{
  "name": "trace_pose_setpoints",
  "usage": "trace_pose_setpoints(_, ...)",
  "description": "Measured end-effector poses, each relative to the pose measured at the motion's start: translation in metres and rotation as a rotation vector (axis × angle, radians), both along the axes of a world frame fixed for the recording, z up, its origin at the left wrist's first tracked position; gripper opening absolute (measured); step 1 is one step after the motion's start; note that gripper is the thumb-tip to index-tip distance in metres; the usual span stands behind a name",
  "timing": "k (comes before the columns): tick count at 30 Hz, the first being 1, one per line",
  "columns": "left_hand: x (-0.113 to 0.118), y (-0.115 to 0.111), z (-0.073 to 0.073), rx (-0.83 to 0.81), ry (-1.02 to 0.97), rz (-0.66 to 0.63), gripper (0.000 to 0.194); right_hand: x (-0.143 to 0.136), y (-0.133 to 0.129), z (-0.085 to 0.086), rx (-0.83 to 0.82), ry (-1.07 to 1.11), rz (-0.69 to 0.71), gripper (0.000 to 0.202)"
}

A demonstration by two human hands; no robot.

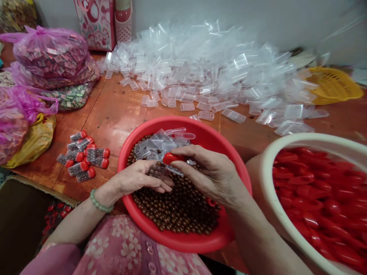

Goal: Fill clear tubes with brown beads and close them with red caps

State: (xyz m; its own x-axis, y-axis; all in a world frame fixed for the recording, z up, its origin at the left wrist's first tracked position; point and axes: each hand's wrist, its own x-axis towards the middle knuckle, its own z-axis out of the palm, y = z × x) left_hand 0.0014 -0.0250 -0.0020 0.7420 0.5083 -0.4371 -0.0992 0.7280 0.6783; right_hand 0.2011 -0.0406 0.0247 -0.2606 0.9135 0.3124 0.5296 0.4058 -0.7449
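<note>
Over a red basin (183, 246), my left hand (137, 176) is closed around a clear plastic tube (159, 172), partly covered by the fingers. How full the tube is I cannot tell. Between thumb and fingers, my right hand (213, 173) pinches a red cap (170, 157), close to the tube. Below both hands lie many shiny brown beads (177, 210) in the basin. More empty clear tubes (156, 143) rest on the beads at the basin's far side. A small red piece (211, 201) sits among the beads under my right hand.
A heap of clear tubes (200, 72) covers the back of the wooden table. Right stands a white tub (266, 179) of red caps (323, 202); left, filled capped tubes (83, 158). Knotted pink bags (51, 57), a yellow basket (335, 84) and a cardboard box (20, 214) surround them.
</note>
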Motion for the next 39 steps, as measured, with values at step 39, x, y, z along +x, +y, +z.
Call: trace_pose_setpoints(39,-0.001,0.001,0.0,0.149,0.002,0.012,0.03,-0.04,-0.011,-0.016,-0.154,0.327,-0.271,0.009)
